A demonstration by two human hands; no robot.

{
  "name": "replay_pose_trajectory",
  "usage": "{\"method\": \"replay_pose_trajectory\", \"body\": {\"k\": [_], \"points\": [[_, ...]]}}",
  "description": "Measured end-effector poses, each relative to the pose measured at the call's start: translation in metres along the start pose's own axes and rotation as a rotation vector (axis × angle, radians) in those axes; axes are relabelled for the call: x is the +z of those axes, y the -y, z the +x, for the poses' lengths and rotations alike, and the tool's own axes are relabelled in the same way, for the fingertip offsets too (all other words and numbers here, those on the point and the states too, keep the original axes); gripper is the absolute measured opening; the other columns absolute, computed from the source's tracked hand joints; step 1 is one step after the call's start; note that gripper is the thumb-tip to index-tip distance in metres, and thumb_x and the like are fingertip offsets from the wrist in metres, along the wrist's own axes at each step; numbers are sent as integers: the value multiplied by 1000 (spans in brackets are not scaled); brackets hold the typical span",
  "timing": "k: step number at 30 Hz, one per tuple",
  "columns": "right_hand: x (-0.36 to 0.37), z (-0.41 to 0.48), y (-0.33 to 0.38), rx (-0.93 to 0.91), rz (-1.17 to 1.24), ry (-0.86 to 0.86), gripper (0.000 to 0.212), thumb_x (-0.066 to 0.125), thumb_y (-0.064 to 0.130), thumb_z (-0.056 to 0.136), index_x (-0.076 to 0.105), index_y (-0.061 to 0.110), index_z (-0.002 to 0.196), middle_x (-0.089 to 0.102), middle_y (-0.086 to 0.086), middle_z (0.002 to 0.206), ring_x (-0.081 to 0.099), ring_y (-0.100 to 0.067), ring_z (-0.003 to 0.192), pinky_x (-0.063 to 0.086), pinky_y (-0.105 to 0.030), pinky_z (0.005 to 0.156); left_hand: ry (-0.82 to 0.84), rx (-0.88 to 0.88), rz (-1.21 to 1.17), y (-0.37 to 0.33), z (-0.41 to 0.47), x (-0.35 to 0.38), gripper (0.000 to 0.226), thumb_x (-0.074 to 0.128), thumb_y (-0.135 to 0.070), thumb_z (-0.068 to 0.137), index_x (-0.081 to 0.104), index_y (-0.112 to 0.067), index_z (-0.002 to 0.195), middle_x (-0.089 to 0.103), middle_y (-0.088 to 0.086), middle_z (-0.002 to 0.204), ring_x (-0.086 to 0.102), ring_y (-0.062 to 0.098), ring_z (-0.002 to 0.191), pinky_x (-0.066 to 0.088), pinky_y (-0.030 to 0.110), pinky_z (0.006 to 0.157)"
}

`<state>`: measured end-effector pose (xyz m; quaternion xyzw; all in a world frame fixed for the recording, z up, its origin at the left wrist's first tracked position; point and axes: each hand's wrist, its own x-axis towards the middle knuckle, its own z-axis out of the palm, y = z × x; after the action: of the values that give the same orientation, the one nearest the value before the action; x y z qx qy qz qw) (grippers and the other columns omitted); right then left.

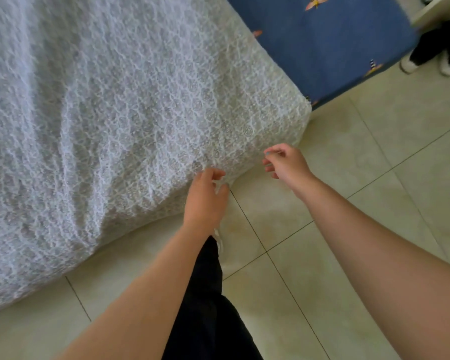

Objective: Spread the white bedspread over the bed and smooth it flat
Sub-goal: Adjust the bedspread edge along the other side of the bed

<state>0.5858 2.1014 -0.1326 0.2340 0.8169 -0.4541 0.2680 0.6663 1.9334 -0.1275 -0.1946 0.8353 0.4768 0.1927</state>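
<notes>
The white lace bedspread [120,120] covers the bed from the upper left down to its near corner, draping over the side toward the floor. Long wrinkles run across its left part. My left hand [205,196] pinches the hanging lower edge of the bedspread at the near side. My right hand [283,162] is just right of that edge near the bed's corner, fingers curled and slightly apart, holding nothing that I can see.
Beige floor tiles [348,178] fill the lower right. A blue sheet with insect prints [322,48] hangs on the bed's far side. A black-and-white object [437,50] lies on the floor under a white shelf [437,9] at the top right. My dark trouser leg [208,294] is below.
</notes>
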Motion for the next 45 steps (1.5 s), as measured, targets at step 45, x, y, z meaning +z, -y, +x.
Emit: {"method": "replay_pose_trajectory", "body": {"k": [45], "points": [[108,102,176,-156,-444,699,53,44,-7,88,48,20,133,59,-5,125,56,-24,114,52,-35,92,-681,-724,-349,51,88,-166,26,31,-20,102,52,-15,117,54,10,82,45,24,67,37,34,58]]}}
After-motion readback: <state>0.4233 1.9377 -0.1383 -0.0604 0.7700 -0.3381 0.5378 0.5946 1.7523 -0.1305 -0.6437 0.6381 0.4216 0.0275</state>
